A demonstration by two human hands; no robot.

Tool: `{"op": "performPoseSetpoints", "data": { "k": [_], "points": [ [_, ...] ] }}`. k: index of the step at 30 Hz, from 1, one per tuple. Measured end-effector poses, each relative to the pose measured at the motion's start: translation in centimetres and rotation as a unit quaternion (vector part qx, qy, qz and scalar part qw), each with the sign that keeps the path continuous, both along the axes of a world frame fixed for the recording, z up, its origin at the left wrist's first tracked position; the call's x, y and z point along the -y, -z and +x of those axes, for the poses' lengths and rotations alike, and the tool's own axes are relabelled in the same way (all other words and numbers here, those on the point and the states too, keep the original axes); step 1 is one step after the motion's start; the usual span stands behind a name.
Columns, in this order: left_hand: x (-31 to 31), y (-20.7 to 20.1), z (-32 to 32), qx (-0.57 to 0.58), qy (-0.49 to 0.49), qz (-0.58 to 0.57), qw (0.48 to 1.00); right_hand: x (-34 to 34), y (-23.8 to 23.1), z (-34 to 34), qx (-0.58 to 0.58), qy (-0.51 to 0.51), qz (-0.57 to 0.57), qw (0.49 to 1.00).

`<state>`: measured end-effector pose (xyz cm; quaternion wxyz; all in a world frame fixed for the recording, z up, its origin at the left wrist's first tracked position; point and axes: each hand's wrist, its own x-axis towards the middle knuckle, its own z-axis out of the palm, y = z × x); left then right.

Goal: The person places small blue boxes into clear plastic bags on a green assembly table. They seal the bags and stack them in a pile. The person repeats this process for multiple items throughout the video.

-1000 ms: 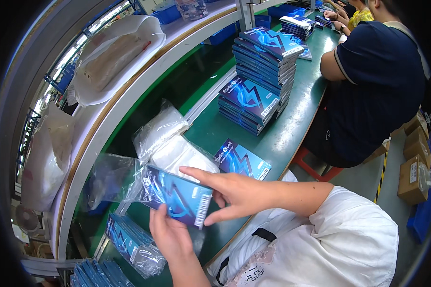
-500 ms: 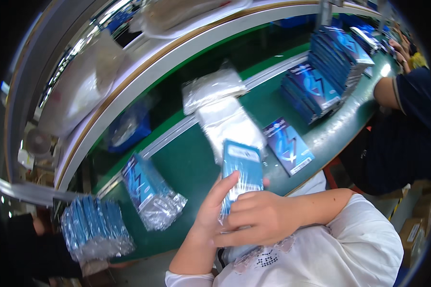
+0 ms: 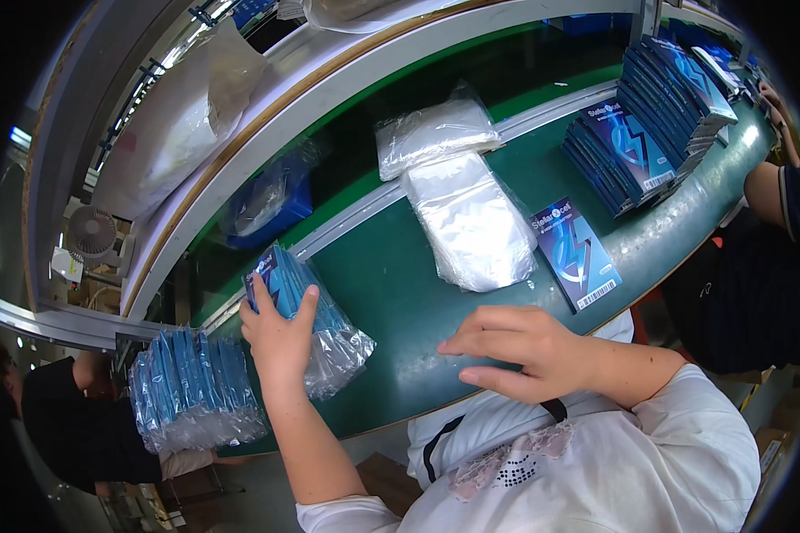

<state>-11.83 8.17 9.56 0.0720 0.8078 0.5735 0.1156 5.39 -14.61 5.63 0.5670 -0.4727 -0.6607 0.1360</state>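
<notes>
My left hand (image 3: 280, 336) rests on a small pile of flat blue boxes in clear plastic bags (image 3: 322, 306), at the left of the bench. Its fingers are spread over the top box, thumb and forefinger apart. My right hand (image 3: 529, 354) hovers above the bench's near edge, open, with fingers stretched out to the left and nothing in them. Beyond it lies a stack of clear plastic bags (image 3: 474, 222). To the right of these bags a single dark blue printed box (image 3: 576, 256) lies flat, unbagged.
Upright bagged boxes (image 3: 196, 386) stand in a row at the left end of the green bench (image 3: 400, 333). Tall stacks of unbagged boxes (image 3: 618, 155) fill the far right. Behind the bench rail sits a blue bin (image 3: 276, 206). A co-worker's arm (image 3: 764, 191) shows at right.
The bagged box that both hands held in the middle has gone from there. My left hand has moved left onto the pile; my right hand has let go and opened.
</notes>
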Motion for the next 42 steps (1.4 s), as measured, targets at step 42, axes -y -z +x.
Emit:
{"op": "performPoseSetpoints", "data": {
  "k": [42],
  "points": [
    [-4.3,3.4,-6.7,0.581,-0.007,-0.463,0.669,-17.5,4.0,-14.9,-0.381,0.154,-0.257,0.875]
  ]
}}
